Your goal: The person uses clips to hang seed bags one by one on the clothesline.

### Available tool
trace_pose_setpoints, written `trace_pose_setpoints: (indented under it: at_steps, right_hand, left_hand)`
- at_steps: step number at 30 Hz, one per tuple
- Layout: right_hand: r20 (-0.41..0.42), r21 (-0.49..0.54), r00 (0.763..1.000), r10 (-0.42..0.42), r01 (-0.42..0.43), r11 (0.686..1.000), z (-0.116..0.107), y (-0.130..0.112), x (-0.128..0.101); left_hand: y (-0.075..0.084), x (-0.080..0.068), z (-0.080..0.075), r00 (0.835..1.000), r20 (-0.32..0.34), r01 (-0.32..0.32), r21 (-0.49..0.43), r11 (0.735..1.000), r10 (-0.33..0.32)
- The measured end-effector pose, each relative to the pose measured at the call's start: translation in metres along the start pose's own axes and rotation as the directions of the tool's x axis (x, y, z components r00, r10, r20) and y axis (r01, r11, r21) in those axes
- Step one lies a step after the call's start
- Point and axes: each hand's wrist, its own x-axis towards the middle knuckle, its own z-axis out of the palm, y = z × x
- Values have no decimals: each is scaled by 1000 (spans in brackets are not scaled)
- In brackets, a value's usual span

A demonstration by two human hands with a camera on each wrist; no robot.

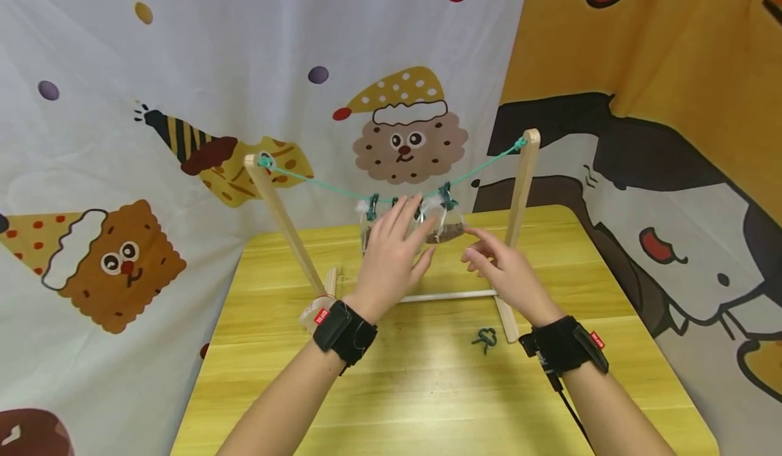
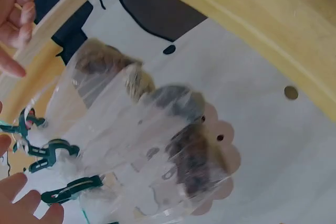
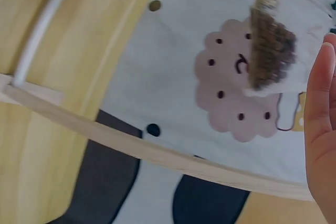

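Note:
A green string (image 1: pixel 330 186) sags between the two posts of a wooden rack (image 1: pixel 520 184). Green clips (image 1: pixel 448 197) on it hold clear plastic bags (image 1: pixel 449 226) with brown contents. My left hand (image 1: pixel 406 222) is raised in front of the bags, fingers straight and spread, covering the left ones. In the left wrist view its fingertips (image 2: pixel 26 205) lie beside the clips (image 2: pixel 52 153) above the bags (image 2: pixel 152 140). My right hand (image 1: pixel 479 245) hovers just right of the bags with loosely extended fingers, holding nothing. The right wrist view shows one straight finger (image 3: pixel 321 129) near a bag (image 3: pixel 270 45).
A loose green clip (image 1: pixel 485 338) lies on the yellow wooden table (image 1: pixel 427 402) by my right wrist. A small bag (image 1: pixel 318 309) rests by the rack's left foot near my left wrist. Printed cloth walls (image 1: pixel 122 137) close in behind and at both sides.

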Motion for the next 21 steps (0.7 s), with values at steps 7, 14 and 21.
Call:
trace_pose_setpoints:
  at_steps: [7, 14, 21]
  right_hand:
    - [-63, -177, 998, 2, -13, 984, 22, 32, -15]
    - [-53, -277, 998, 40, -54, 959, 59, 62, -34]
    - [-30, -352, 997, 76, -82, 933, 93, 92, -50]
  left_hand:
    - [6, -31, 3, 999, 41, 19, -25, 1000, -18]
    - [14, -76, 12, 990, 99, 106, -104, 989, -95]
    - [21, -118, 37, 981, 142, 148, -107, 983, -132]
